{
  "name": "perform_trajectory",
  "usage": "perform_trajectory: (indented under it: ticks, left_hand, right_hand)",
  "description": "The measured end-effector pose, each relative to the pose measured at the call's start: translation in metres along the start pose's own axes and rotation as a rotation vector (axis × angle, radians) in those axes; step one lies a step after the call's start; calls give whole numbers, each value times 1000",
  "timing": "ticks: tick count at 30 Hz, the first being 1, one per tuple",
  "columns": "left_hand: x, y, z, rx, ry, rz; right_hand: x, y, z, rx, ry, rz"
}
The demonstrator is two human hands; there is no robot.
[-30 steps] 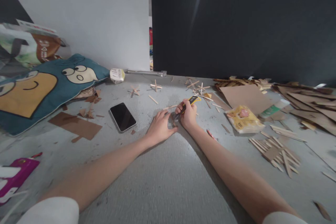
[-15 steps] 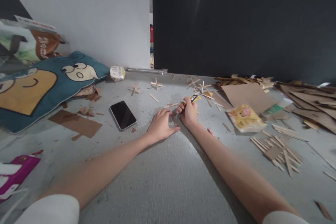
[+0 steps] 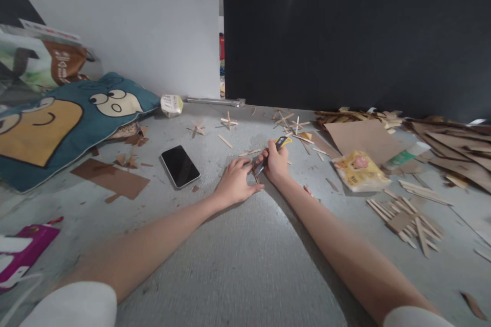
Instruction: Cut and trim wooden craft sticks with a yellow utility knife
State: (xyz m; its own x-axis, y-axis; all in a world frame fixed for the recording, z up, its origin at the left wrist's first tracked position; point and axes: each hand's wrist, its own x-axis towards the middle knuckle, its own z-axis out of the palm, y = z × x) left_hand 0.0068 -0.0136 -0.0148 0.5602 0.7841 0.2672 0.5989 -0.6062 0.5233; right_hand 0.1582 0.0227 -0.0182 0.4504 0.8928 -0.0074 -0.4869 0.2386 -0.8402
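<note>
My right hand is wrapped round a utility knife with a yellow end loop. Its blade points down and left toward my left hand, meeting or nearly meeting a thin brown strip. That strip stands between the thumb and fingers of my left hand, which rests on the grey tabletop. Whether it is cardboard or wood is too small to tell. Just beyond the hands lie loose wooden sticks. Several crossed-stick pieces, one a small star of sticks, sit farther back.
A phone and cut cardboard lie left, with a blue cushion behind. On the right are a yellow packet, a glue tube, a pile of sticks and cardboard sheets. A dark panel stands behind.
The knife has shifted slightly down and left, its blade now closer to the strip in my left hand. My left hand stays in nearly the same place.
</note>
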Motion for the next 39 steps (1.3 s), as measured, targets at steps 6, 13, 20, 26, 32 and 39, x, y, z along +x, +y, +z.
perform_trajectory:
  ticks: [6,13,20,26,32,39]
  left_hand:
    - [-1,0,0,-11,7,16]
    - [0,-1,1,-30,30,28]
    - [1,-3,5,-48,100,-16]
    - [1,0,4,-35,27,-55]
    - [2,-4,6,-54,50,-37]
    - [2,-5,7,-46,54,-33]
  right_hand:
    - [1,1,0,-9,9,-9]
    - [2,1,-3,-12,16,7]
    - [-2,-4,-3,5,19,1]
    - [-5,-6,1,52,12,-19]
    - [-13,-11,1,202,-132,-149]
    - [-21,-17,1,176,-260,-174]
